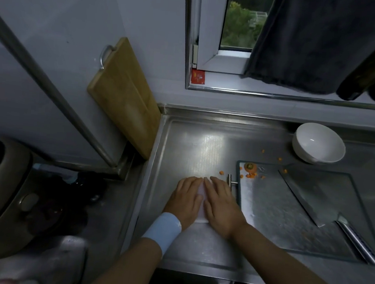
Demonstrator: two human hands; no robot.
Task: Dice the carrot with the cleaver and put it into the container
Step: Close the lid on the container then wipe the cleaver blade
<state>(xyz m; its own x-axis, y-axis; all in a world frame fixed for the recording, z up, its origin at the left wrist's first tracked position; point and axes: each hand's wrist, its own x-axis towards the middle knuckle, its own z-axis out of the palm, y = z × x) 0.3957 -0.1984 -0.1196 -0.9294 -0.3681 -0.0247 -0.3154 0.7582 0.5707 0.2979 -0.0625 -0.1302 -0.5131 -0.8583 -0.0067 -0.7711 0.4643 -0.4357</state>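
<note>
While left hand and right hand press sheet open-palmed — red packet is illegible.

My one view is the wide-angle head camera, set above the steel counter and facing forward and steeply down. It is near enough that both forearms run in from 6 o'clock, and the left hand and right hand lie flat just below centre. The far wall tips back into the upper frame, with the window at 12 to 1 o'clock and the leaning wooden board at 10 o'clock. The glass board carrying the cleaver sits at 4 o'clock, and straight edges bow toward the frame's borders.
</note>
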